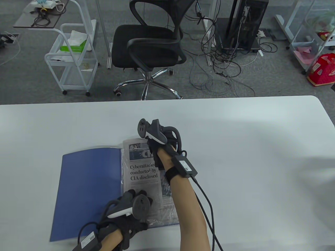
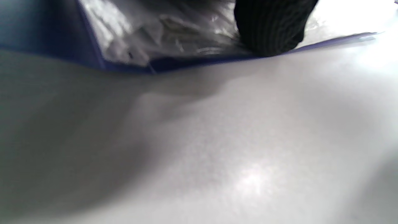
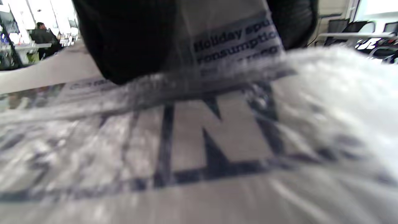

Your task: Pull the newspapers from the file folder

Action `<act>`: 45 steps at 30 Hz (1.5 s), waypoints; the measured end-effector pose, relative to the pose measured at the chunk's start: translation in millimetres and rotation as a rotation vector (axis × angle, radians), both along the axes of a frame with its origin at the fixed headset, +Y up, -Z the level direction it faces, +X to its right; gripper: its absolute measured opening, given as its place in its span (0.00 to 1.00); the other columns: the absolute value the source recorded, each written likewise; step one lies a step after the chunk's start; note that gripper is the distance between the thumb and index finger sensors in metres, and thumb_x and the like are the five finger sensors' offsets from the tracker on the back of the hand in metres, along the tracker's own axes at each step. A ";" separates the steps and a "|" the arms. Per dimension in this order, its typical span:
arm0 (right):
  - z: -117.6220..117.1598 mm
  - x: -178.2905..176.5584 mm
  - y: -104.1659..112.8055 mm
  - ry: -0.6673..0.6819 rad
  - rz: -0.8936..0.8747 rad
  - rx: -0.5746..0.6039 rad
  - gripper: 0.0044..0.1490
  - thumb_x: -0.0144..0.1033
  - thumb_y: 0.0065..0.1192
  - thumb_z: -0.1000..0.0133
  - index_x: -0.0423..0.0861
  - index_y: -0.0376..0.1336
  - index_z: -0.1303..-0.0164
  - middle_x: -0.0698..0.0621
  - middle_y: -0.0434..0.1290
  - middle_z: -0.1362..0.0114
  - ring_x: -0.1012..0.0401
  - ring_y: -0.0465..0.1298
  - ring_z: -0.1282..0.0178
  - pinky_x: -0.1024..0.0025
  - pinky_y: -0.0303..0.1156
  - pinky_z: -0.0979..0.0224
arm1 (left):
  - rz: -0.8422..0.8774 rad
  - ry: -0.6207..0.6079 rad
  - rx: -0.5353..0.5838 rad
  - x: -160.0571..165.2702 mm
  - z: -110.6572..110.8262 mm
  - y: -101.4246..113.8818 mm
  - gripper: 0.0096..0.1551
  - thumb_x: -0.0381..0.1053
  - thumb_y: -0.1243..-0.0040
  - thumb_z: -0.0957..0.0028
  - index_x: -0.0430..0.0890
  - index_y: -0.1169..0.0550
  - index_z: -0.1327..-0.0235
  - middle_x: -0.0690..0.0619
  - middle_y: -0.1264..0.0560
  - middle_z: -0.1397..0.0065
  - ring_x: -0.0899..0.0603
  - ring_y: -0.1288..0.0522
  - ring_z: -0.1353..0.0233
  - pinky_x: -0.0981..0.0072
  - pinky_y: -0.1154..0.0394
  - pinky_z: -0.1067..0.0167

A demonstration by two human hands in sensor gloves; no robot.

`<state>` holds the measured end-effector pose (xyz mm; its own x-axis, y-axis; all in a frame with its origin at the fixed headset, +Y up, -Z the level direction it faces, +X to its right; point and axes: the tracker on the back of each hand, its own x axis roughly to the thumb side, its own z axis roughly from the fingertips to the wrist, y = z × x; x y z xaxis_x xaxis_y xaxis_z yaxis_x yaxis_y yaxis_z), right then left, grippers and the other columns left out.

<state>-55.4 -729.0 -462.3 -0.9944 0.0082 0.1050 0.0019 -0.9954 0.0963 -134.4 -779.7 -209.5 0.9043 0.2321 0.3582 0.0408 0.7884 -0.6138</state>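
Note:
A blue file folder (image 1: 89,188) lies open on the white table (image 1: 248,157). A newspaper (image 1: 142,172) sits in its right half under a clear plastic sleeve, with its top edge sticking out past the folder. My left hand (image 1: 134,198) presses down on the lower part of the sleeve; in the left wrist view a fingertip (image 2: 270,28) rests on the plastic by the folder's edge (image 2: 192,60). My right hand (image 1: 155,142) is at the newspaper's top edge. In the right wrist view its fingers (image 3: 124,40) pinch the paper (image 3: 217,133) from both sides.
Bare table surface surrounds the folder on the right and at the back. Beyond the far table edge stand a black office chair (image 1: 149,44), a white wire cart (image 1: 73,60) and tangled cables on the floor (image 1: 222,65).

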 end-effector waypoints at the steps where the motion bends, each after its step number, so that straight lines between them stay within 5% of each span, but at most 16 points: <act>1: -0.4 0.8 2.4 -0.015 -0.004 0.024 0.23 0.42 0.72 0.57 0.65 0.73 0.51 0.60 0.80 0.41 0.56 0.83 0.39 0.49 0.75 0.32 | 0.000 -0.002 0.001 0.0 0.0 -0.1 0.51 0.58 0.42 0.49 0.49 0.55 0.21 0.45 0.67 0.18 0.22 0.67 0.24 0.27 0.58 0.34; 6: -4.7 8.7 23.7 -0.102 -0.037 0.225 0.23 0.43 0.70 0.56 0.67 0.71 0.50 0.61 0.81 0.39 0.57 0.85 0.38 0.51 0.77 0.32 | 0.001 -0.002 -0.001 -0.2 -0.1 -0.6 0.50 0.58 0.43 0.48 0.49 0.54 0.21 0.45 0.67 0.19 0.22 0.67 0.24 0.27 0.58 0.34; 13: 5.3 40.8 86.2 -0.190 -0.203 0.542 0.23 0.44 0.67 0.54 0.68 0.69 0.48 0.63 0.80 0.39 0.60 0.84 0.37 0.53 0.76 0.31 | 0.016 0.006 -0.013 -1.2 -0.8 -1.5 0.50 0.58 0.42 0.49 0.49 0.54 0.21 0.45 0.67 0.19 0.23 0.67 0.24 0.27 0.58 0.34; 20: 33.9 118.3 156.6 -0.240 -0.541 0.573 0.23 0.42 0.65 0.54 0.65 0.69 0.47 0.57 0.81 0.42 0.58 0.85 0.47 0.52 0.78 0.39 | 0.029 0.016 -0.020 -2.2 -1.6 -2.1 0.50 0.57 0.42 0.49 0.49 0.54 0.21 0.46 0.66 0.19 0.23 0.67 0.24 0.28 0.58 0.34; 25: 59.0 190.0 176.1 -0.353 -0.729 0.529 0.23 0.41 0.65 0.53 0.62 0.69 0.47 0.55 0.81 0.43 0.58 0.86 0.54 0.54 0.80 0.47 | 0.032 0.018 -0.024 -2.7 -2.3 -2.1 0.50 0.57 0.42 0.49 0.50 0.54 0.21 0.46 0.66 0.19 0.24 0.67 0.24 0.28 0.59 0.34; 30: 82.7 261.6 159.9 -0.486 -0.796 0.475 0.23 0.40 0.65 0.54 0.59 0.70 0.47 0.53 0.81 0.45 0.59 0.85 0.60 0.56 0.82 0.54 | 0.030 0.024 -0.030 -2.9 -2.8 -1.9 0.50 0.57 0.41 0.49 0.50 0.54 0.21 0.47 0.66 0.19 0.24 0.67 0.24 0.28 0.59 0.34; 36: 105.4 339.0 99.6 -0.682 -0.767 0.410 0.23 0.39 0.65 0.54 0.58 0.70 0.47 0.51 0.82 0.46 0.59 0.85 0.64 0.57 0.82 0.58 | 0.037 0.029 -0.032 -3.5 -2.9 -1.5 0.49 0.57 0.41 0.49 0.50 0.53 0.22 0.47 0.66 0.19 0.24 0.67 0.24 0.28 0.59 0.34; 45: 116.1 389.2 10.8 -0.853 -0.626 0.333 0.23 0.40 0.66 0.54 0.58 0.70 0.47 0.52 0.82 0.46 0.59 0.85 0.63 0.56 0.82 0.57 | 0.042 0.037 -0.039 -3.7 -3.4 -1.8 0.49 0.56 0.41 0.49 0.50 0.53 0.22 0.47 0.66 0.19 0.25 0.68 0.24 0.28 0.59 0.34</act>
<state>333.8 -718.2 -346.2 -0.5714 0.6332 -0.5220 -0.4500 -0.7737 -0.4459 -138.1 -781.5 -212.9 0.9060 0.2831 0.3147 -0.0150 0.7644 -0.6445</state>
